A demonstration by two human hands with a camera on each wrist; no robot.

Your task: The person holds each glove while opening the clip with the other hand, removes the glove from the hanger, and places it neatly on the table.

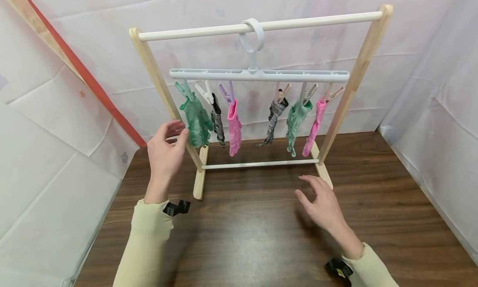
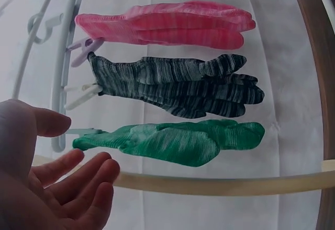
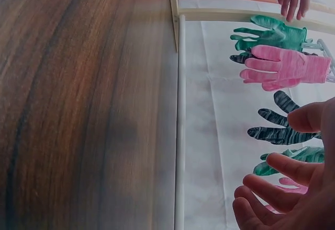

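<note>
Open hands at the glove rack

The left hand (image 1: 164, 154), fingers relaxed and holding nothing, sits just beside the green glove (image 1: 196, 121) clipped at the hanger's (image 1: 257, 75) left end; the right hand (image 1: 323, 206), open and empty, hovers over the desk (image 1: 261, 237) near the rack's (image 1: 354, 75) right foot.

The wooden post (image 1: 164, 96) stands between the left hand (image 1: 164, 152) and the green glove (image 1: 196, 121); the surface (image 1: 254, 229) in front is free.

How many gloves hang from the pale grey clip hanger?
6, left to right in the head view: green knitted glove, black-grey striped glove, pink glove, second striped glove, second green glove, second pink glove.
</note>
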